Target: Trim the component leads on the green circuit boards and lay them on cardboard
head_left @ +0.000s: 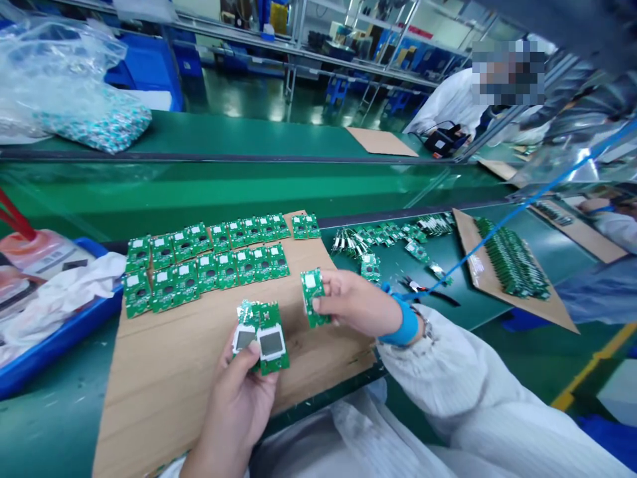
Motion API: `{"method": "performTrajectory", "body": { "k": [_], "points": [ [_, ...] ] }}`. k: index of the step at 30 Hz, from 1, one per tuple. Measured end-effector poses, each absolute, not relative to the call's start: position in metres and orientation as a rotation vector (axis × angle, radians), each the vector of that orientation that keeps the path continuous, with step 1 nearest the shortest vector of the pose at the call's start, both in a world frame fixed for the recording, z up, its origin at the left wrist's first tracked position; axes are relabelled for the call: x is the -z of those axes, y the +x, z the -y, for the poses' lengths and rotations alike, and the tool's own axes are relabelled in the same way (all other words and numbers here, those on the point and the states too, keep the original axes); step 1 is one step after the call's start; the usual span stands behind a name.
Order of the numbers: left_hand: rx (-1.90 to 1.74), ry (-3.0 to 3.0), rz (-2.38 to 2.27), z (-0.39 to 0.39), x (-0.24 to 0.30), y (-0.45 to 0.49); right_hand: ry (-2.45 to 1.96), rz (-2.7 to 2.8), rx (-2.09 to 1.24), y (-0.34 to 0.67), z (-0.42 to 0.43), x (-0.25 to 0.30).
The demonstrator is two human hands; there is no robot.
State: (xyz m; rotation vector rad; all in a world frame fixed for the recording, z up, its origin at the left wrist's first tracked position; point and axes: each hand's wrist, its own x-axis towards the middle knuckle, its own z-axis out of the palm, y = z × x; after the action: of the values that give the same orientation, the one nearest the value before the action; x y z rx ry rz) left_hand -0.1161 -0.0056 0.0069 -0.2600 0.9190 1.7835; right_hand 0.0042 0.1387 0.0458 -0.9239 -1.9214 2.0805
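Head cam: L hand [249, 401], palm up at bottom ctr, is curled narrow around two screen PCBs [271, 340] side by side, thumb on their faces near the lower edge; its fingers are mostly hidden underneath. R hand [353, 302], just above & to the right, pinches a single PCB [312, 299] by its right edge, thumb in front, fingers behind; white sq. near that board's top. Held boards are near each other but apart, over the cardboard [184, 378]. Blue wrist strap [401, 323] on R wrist, w/ blue cord [604, 149] running up & off right. PCB rows [208, 271] lie along the cardboard's far part. Loose PCBs [393, 234] are on the green bench [54, 431] to the right, cutters [415, 285] near R wrist. Blue tray [34, 368] w/ white cloth [70, 289] at far L. Co-worker [442, 99] in white, upper right.
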Motion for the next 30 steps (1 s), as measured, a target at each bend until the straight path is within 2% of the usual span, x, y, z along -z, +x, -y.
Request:
{"method": "performTrajectory", "body": {
  "k": [6,18,30],
  "points": [
    [-1.752,-0.430,-0.946,0.003,-0.012,-0.117,-1.303,2.259,-1.440,-0.013,-0.188,-0.035],
    [-1.766,-0.436,-0.968,0.006,-0.006,-0.120,-1.471,2.344,-0.760,-0.029,-0.195,-0.013],
    [-1.765,-0.400,-1.023,0.010,-0.010,-0.116,-1.373,2.451,-0.692,-0.029,-0.195,-0.012]
  ]
}}
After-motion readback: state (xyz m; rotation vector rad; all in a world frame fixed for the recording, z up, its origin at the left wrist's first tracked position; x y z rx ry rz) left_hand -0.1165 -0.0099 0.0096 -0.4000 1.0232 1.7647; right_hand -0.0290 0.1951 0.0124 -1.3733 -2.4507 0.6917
